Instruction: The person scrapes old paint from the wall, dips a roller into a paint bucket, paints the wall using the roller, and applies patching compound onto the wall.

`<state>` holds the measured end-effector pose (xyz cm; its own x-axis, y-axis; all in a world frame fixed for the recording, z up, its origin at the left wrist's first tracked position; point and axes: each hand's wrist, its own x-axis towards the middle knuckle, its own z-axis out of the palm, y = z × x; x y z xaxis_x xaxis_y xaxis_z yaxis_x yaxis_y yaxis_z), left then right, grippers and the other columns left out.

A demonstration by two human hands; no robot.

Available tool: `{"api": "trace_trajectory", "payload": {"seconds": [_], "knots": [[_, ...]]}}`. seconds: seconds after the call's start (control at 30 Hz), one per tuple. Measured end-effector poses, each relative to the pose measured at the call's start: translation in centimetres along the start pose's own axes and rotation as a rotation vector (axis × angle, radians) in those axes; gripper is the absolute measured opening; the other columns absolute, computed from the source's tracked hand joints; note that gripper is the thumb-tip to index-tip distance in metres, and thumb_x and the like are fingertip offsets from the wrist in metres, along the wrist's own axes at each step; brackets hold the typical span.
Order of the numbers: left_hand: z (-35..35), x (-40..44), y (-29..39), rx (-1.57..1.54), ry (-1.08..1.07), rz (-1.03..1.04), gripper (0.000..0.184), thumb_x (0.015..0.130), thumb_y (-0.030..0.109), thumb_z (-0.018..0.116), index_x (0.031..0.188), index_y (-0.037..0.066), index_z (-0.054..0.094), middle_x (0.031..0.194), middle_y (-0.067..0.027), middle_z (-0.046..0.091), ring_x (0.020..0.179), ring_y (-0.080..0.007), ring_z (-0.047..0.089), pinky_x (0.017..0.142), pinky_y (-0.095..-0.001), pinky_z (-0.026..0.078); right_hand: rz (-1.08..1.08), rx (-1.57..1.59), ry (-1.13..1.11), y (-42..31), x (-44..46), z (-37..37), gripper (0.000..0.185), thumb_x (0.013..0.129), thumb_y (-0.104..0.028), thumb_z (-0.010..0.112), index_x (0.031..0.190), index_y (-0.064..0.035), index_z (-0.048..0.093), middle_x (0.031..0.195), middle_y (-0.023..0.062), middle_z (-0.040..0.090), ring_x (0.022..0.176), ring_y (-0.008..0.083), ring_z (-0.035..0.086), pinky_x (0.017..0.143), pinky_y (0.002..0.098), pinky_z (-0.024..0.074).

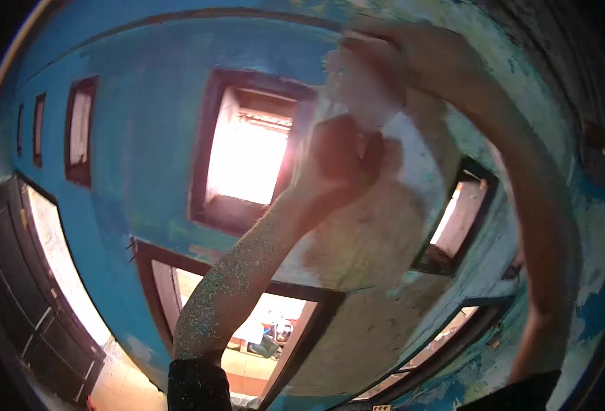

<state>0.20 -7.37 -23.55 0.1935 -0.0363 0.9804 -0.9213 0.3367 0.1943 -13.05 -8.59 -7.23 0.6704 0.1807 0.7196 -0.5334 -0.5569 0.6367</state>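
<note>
A pale flat piece (373, 85), blurred by motion, is held up against the wall (378, 233); its exact kind does not show. My right hand (391, 41) reaches over from the right and is closed on its upper part. Just below it is my left hand (340, 154), close to the piece's lower end. Blur smears these fingers, so I cannot tell whether they grip it. Small blue-green flakes cover my left forearm (227, 294). Around both hands the wall is patchy, with bare grey-brown and whitish areas beside blue paint.
A bright window opening (247, 154) lies left of my hands, with a narrower opening (456, 219) to the right. Below is a brown-framed doorway (309, 312) onto a room with several items. A dark door (31, 288) stands at far left, near a tiled floor (127, 373).
</note>
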Motion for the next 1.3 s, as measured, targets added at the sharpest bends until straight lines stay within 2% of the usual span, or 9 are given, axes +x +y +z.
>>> {"api": "trace_trajectory", "payload": {"seconds": [0.2,0.3,0.43,0.53,0.67,0.77,0.87,1.13,1.3], "knots": [[-1.8,-0.4,1.2,-0.031,-0.077,-0.195,0.012,0.083,0.017,0.063,0.089,0.007,0.067,0.083,-0.0149,0.068,0.078,-0.0336,0.066,0.072,-0.0418,0.052,0.011,0.040,0.053,-1.0,1.3,0.7,0.045,0.095,-0.057,0.045,0.128,-0.0313,0.061,0.115,0.0098,0.068,0.103,0.0353,0.065,0.089,0.0443,0.0512],[-1.7,-2.0,0.7,-0.002,0.110,0.250,0.011,0.083,0.016,0.062,0.089,0.008,0.067,0.086,-0.0142,0.069,0.081,-0.0338,0.066,0.075,-0.0425,0.052,-0.036,0.040,0.079,-0.8,0.8,0.3,0.046,0.094,-0.058,0.046,0.128,-0.0312,0.062,0.114,0.0095,0.069,0.104,0.0342,0.065,0.091,0.0443,0.0507],[-3.7,-2.7,-0.3,-0.070,0.035,0.096,0.012,0.084,0.017,0.060,0.090,0.008,0.067,0.094,-0.0157,0.069,0.084,-0.0327,0.066,0.075,-0.0425,0.052,-0.086,0.070,0.144,2.2,1.4,1.9,0.046,0.094,-0.059,0.047,0.127,-0.0315,0.062,0.114,0.0081,0.069,0.105,0.0332,0.065,0.091,0.0439,0.0504],[-3.8,-0.4,0.3,0.385,-0.155,-0.092,0.020,0.090,0.014,0.061,0.109,0.010,0.063,0.105,-0.0114,0.068,0.094,-0.0241,0.066,0.081,-0.0314,0.052,-0.016,0.022,0.093,-1.5,3.0,0.2,0.046,0.094,-0.058,0.046,0.128,-0.0311,0.061,0.115,0.0065,0.069,0.105,0.0327,0.065,0.092,0.0434,0.0504],[-4.4,-0.8,-3.8,0.177,0.148,0.165,0.024,0.088,0.022,0.063,0.110,0.012,0.063,0.112,-0.0090,0.062,0.106,-0.0254,0.060,0.090,-0.0356,0.047,0.033,-0.046,0.058,-0.4,2.0,0.2,0.044,0.096,-0.055,0.044,0.130,-0.0309,0.060,0.116,0.0041,0.069,0.104,0.0322,0.066,0.092,0.0432,0.0510],[-2.6,-0.3,-2.5,0.650,0.022,0.382,0.035,0.081,0.032,0.069,0.110,0.013,0.063,0.114,-0.0091,0.060,0.112,-0.0274,0.057,0.092,-0.0432,0.043,-0.011,-0.062,0.155,-1.1,3.2,-0.6,0.043,0.097,-0.053,0.044,0.131,-0.0308,0.059,0.116,0.0042,0.069,0.104,0.0320,0.066,0.090,0.0436,0.0519],[-2.5,2.4,-0.7,0.584,-0.052,0.549,0.040,0.078,0.033,0.071,0.112,0.014,0.063,0.117,-0.0108,0.060,0.115,-0.0301,0.055,0.095,-0.0467,0.042,-0.017,-0.026,0.164,-0.1,2.9,0.4,0.042,0.097,-0.049,0.046,0.131,-0.0281,0.060,0.116,0.0064,0.068,0.104,0.0326,0.066,0.089,0.0442,0.0524],[-6.7,11.9,-6.1,0.671,0.528,0.630,0.054,0.084,0.036,0.064,0.123,0.003,0.048,0.124,-0.0250,0.048,0.119,-0.0413,0.045,0.100,-0.0497,0.038,-0.133,-0.001,0.278,0.2,4.8,0.6,0.041,0.096,-0.048,0.048,0.127,-0.0248,0.063,0.117,0.0074,0.068,0.102,0.0338,0.066,0.088,0.0453,0.0520],[-7.0,10.6,-5.9,0.598,0.567,0.495,0.065,0.079,0.020,0.070,0.132,-0.004,0.041,0.132,-0.0298,0.045,0.123,-0.0469,0.043,0.104,-0.0503,0.037,-0.045,-0.044,0.210,1.6,2.7,0.5,0.037,0.094,-0.038,0.053,0.125,-0.0209,0.063,0.114,0.0104,0.068,0.100,0.0350,0.066,0.085,0.0434,0.0532]]}}
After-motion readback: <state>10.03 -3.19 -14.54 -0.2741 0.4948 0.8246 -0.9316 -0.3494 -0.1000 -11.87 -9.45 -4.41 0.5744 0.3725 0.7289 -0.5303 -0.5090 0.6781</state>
